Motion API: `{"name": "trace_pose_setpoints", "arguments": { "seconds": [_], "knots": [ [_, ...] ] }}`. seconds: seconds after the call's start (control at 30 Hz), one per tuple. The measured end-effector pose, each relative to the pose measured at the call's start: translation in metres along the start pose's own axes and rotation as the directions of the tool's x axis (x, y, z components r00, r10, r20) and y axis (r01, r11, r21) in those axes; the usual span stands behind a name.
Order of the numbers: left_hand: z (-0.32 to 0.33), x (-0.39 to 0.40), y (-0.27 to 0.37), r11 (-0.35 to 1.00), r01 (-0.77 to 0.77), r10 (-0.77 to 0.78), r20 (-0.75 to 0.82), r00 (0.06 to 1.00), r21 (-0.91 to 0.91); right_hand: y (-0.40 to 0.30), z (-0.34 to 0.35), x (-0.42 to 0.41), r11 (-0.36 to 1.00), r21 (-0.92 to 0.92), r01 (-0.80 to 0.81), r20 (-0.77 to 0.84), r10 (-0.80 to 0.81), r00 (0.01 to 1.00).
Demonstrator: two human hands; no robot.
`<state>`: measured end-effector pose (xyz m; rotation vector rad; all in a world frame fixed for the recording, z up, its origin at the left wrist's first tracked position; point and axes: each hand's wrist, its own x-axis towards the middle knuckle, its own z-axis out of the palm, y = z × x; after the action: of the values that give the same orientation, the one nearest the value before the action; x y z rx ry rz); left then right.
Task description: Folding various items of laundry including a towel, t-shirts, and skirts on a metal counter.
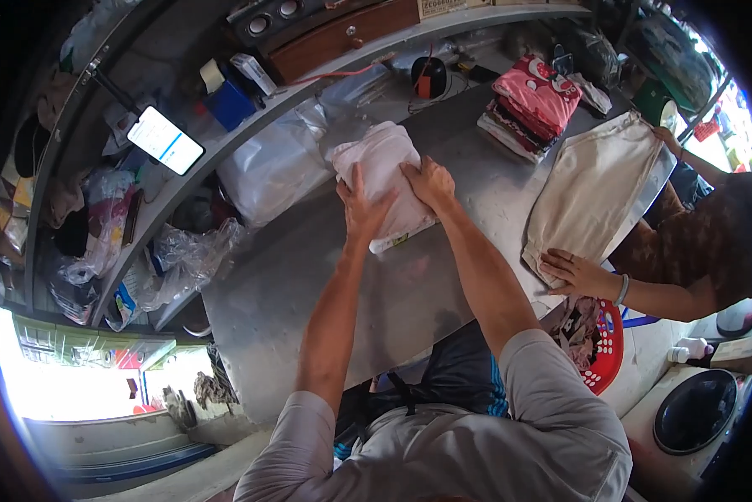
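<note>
A pale pinkish-white folded cloth bundle (382, 147) lies on the metal tabletop (275, 301) in front of me. My left hand (362, 204) holds its near left side, thumb and fingers spread over the fabric. On the right side, my right hand (431, 183) grips the bundle with fingers curled and thumb on top. A small green-and-yellow patch, perhaps a label, shows at the bundle's near edge. Clear plastic bags (275, 163) lie just left of the bundle.
Across the table's right end, another person's hands (570, 273) spread beige trousers (592, 188). A stack of folded clothes (533, 106) stands at the back right. A lit phone (165, 140) hangs on a mount at left. A red basket (613, 345) with clothes is below right, near a front-loading washing machine (683, 420).
</note>
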<state>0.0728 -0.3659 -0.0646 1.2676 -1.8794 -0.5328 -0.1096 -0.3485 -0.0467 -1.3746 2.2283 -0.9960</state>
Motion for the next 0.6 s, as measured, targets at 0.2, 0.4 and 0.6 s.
{"name": "trace_pose_setpoints", "arguments": {
  "seconds": [0.2, 0.4, 0.6],
  "knots": [
    [0.005, -0.043, 0.023, 0.995, -0.049, 0.051, -0.017, 0.999, 0.085, 0.011, -0.009, -0.022, 0.983, 0.013, 0.184, -0.047, -0.183, 0.982],
    [-0.024, -0.050, 0.035, 0.975, 0.167, -0.177, 0.056, 0.983, 0.149, 0.031, -0.068, -0.087, 0.901, 0.032, 0.433, -0.191, -0.420, 0.887],
    [-0.053, -0.185, 0.011, 0.998, -0.065, 0.067, 0.106, 0.992, -0.022, 0.161, -0.155, -0.315, 0.976, -0.032, 0.214, -0.492, -0.202, 0.847]
  ]
}}
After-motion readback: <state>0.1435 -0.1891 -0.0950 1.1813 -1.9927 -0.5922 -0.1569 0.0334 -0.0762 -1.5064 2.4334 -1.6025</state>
